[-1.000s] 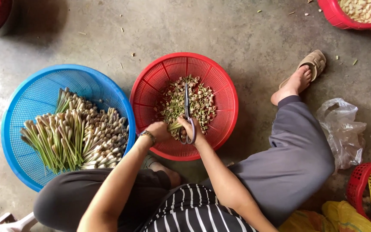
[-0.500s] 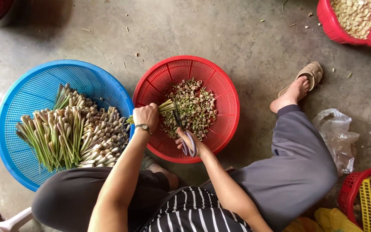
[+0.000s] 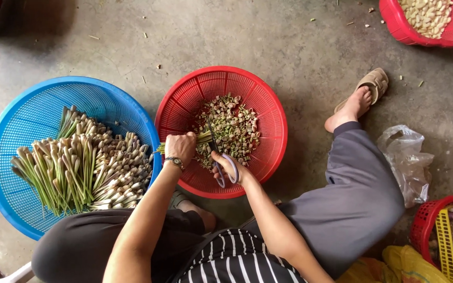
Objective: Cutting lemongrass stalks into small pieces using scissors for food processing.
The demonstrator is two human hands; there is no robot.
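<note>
My left hand (image 3: pixel 181 148) grips a small bundle of green lemongrass stalks (image 3: pixel 202 137), held sideways over the red basket (image 3: pixel 184 99). My right hand (image 3: pixel 226 166) holds a pair of scissors (image 3: pixel 217 157) with pale handles, blades at the bundle's end. Cut stalk pieces (image 3: pixel 232 126) lie piled in the red basket. To the left, a blue basket (image 3: pixel 22 110) holds many whole lemongrass stalks (image 3: pixel 85 167).
Another red basket (image 3: pixel 410 34) with pale pieces sits at the top right. A clear plastic bag (image 3: pixel 407 157) lies by my right leg; my sandalled foot (image 3: pixel 365 94) is stretched out. A red crate (image 3: pixel 436 230) stands at the lower right. Scraps dot the concrete floor.
My left hand has brought a fresh bundle from the blue basket's side over the red basket. The right hand with the scissors has shifted to the bundle's end.
</note>
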